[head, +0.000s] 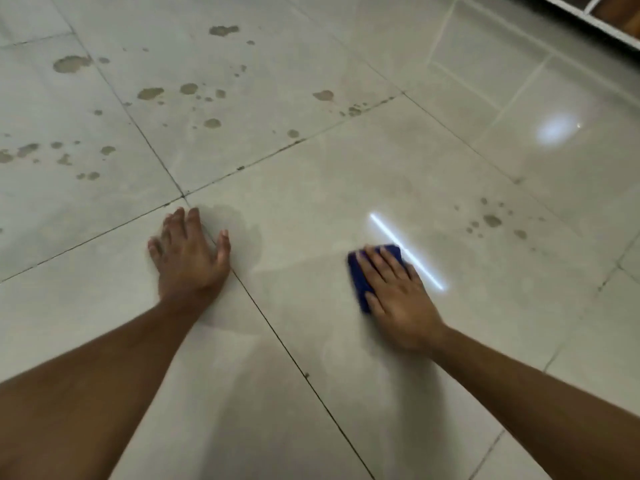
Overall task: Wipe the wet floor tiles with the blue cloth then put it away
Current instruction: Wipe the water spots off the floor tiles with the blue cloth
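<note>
**Blue cloth pressed flat on the tile, wet spots beyond**

The right hand (394, 292) lies palm down on the blue cloth (363, 278), fingers stretched out and slightly spread over it, pinning it to the floor tiles (311, 341) rather than gripping it. The cloth shows as a dark blue strip along the thumb side of the hand and past the fingertips; the rest is hidden under the palm. Its edges are blurred. It sits on the large tile right of the dark grout line (277, 334) that runs between the two arms, just beside a bright streak of reflected light (405, 251).

The left hand (190, 254) rests flat on the floor, fingers apart, thumb out to the side, holding nothing. It straddles the same grout line, near where four tiles meet.

A faint damp smear (242, 230) spreads on the tile just past the left thumb. Brownish wet spots (149, 93) scatter over the farther tiles to the upper left and centre, and a smaller cluster of spots (491, 221) lies beyond the right hand, well apart from the cloth. A round glare (556, 129) shines on the glossy tiles at the upper right, and a white frame edge (588, 19) crosses the top right corner.
</note>
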